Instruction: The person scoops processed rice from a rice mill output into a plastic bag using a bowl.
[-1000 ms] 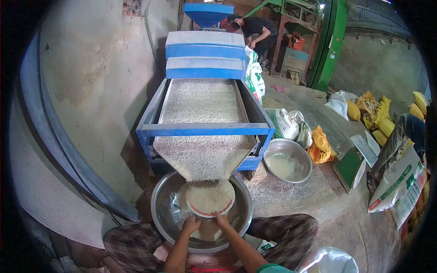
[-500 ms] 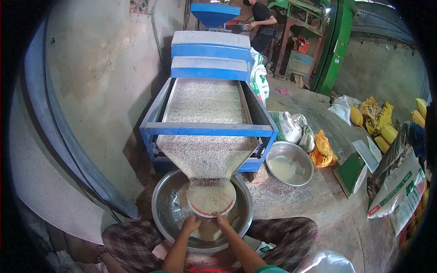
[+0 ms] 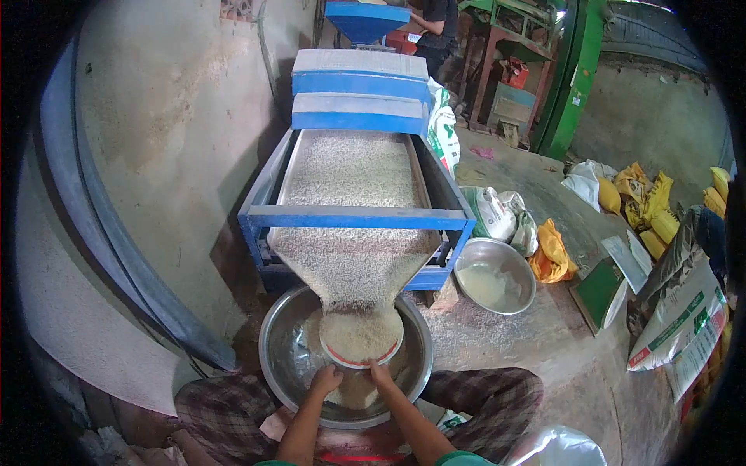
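A shallow bowl with a red-and-white rim (image 3: 356, 365), heaped with pale rice-like grain, is held over a wide metal basin (image 3: 269, 365). My right hand (image 3: 380, 375) grips the bowl's near edge, thumb at the rim. At the bowl's near left side, my left hand (image 3: 327, 379) is closed, its fingertips partly hidden against the bowl's underside. Grain pours from the sloping chute (image 3: 353, 264) of a blue machine (image 3: 357, 220) into the bowl. More grain lies in the bottom of the basin, which sits between my legs.
Right of the machine stands a second metal basin (image 3: 524, 299) with grain, beside white sacks (image 3: 493, 215) and an orange bag (image 3: 551, 252). A green scale (image 3: 601, 295) is farther right. Behind the blue hopper (image 3: 365, 22) stands a person (image 3: 439, 31). A wall (image 3: 171, 155) bounds the left.
Grain keeps streaming into the bowl, while my hands stay nearly in place. At the back, the person has straightened and moved left, arm now at the blue hopper.
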`<action>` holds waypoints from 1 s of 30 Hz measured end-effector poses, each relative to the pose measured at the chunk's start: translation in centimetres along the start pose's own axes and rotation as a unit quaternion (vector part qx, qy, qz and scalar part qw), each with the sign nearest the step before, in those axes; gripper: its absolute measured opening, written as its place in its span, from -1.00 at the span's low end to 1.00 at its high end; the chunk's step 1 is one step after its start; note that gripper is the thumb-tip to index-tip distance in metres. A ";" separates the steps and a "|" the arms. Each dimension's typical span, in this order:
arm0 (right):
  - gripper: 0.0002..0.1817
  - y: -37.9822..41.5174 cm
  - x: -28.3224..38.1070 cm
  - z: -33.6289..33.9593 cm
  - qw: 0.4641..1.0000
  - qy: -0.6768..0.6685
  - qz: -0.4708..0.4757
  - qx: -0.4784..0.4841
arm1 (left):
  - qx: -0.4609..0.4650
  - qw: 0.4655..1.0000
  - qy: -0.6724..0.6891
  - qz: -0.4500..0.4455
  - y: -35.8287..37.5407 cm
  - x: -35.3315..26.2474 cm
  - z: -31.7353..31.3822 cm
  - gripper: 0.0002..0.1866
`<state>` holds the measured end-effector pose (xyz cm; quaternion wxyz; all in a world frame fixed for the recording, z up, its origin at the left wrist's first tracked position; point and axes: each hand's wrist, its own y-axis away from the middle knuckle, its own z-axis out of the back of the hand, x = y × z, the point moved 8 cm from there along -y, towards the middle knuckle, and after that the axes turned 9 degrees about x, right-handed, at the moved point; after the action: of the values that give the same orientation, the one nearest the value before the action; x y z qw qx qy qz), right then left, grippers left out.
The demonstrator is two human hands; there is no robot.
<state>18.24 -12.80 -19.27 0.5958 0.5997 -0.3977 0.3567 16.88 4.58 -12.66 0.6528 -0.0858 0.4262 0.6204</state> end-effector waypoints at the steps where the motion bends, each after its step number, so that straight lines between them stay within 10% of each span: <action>1: -0.67 0.0 0.1 0.3 0.999 -0.005 0.028 -0.026 | -0.007 1.000 0.022 -0.012 -0.3 0.3 -0.2 -0.61; 30: -0.57 -0.2 -0.1 -0.5 0.997 0.019 -0.012 0.078 | -0.079 0.992 -0.007 -0.096 -1.8 1.3 -0.9 -0.61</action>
<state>18.42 -12.26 -19.40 0.5586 0.6422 -0.3501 0.3910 17.90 4.57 -14.90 0.7035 -0.1732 0.3606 0.5875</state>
